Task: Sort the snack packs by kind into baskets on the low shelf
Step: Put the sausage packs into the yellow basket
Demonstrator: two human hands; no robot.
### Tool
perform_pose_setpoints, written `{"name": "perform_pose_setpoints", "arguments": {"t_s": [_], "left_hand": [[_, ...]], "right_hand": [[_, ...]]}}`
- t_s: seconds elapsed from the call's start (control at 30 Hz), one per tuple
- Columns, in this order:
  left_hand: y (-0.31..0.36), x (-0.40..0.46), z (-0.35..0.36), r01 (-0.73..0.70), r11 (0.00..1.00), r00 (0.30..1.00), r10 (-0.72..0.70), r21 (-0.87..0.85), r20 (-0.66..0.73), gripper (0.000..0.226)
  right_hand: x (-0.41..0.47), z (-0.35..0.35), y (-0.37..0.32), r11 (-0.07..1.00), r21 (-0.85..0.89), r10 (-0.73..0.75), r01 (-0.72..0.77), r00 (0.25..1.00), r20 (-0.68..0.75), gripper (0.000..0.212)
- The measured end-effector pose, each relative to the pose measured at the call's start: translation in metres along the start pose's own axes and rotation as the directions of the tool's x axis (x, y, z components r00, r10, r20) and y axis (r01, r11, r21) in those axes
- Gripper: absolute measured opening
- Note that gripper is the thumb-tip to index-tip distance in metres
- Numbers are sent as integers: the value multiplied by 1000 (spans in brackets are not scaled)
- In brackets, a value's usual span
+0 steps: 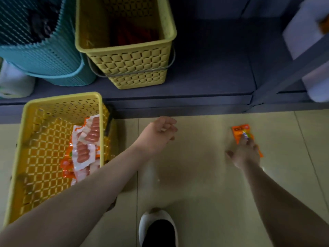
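An orange snack pack lies flat on the tiled floor at the right. My right hand reaches down onto it, fingertips touching its lower part, fingers spread. My left hand hovers over the floor in the middle, fingers loosely curled, holding nothing. A wide yellow basket on the floor at the left holds several sausage packs. On the low grey shelf stand a tall yellow basket with red packs inside and a teal basket with dark contents.
White objects sit on the shelf at the far right, behind a grey shelf post. A white roll stands at the far left. My shoe shows at the bottom middle. Floor tiles stretch between the basket and the pack.
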State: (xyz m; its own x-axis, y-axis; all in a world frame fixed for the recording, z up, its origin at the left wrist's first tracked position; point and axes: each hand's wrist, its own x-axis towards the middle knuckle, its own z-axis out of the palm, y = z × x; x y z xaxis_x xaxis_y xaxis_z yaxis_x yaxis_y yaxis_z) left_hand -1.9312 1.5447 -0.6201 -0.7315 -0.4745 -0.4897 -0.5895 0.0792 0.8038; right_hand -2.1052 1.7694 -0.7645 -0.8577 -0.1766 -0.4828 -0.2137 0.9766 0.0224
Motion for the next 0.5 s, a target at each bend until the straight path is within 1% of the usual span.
{"name": "perform_pose_setpoints", "arguments": {"t_s": [0.07,0.1,0.13,0.17,0.23,0.3,0.37,0.43,0.47,0.5], "left_hand": [[1,6,10,24,1000,1000,-24,-1,6,25],[1,8,13,31,999,999,-31,9,6,25],[0,9,17,36,999,999,-37,19,6,25],[-2,9,19,42,999,999,-42,27,9,25],[-6,9,23,55,998,998,-55,27,16,26],[-9,7,24,78,997,997,-78,13,20,25],[-12,4,23,105,994,994,-105,4,15,26],[-15,-1,21,139,990,990,-139,-6,20,27],[-17,-3,19,158,987,987,-157,-19,26,29],[-19,-5,18,169,985,985,-168,-26,25,30]], "right_hand": [[0,6,-1,998,-60,-37,31,993,-114,56],[-2,7,-3,998,-51,-37,30,989,-143,47],[-4,7,-5,998,-52,-37,30,989,-142,42],[-8,6,-7,997,-67,-47,39,992,-118,43],[-14,3,-11,991,-98,-98,91,993,-62,52],[-25,-5,-21,987,-28,-160,160,987,-5,52],[-41,-10,-35,967,65,-248,247,969,10,46],[-58,-15,-52,932,201,-313,302,949,24,40],[-67,-18,-62,910,277,-329,308,944,33,34],[-76,-23,-72,882,366,-331,296,943,34,23]]}}
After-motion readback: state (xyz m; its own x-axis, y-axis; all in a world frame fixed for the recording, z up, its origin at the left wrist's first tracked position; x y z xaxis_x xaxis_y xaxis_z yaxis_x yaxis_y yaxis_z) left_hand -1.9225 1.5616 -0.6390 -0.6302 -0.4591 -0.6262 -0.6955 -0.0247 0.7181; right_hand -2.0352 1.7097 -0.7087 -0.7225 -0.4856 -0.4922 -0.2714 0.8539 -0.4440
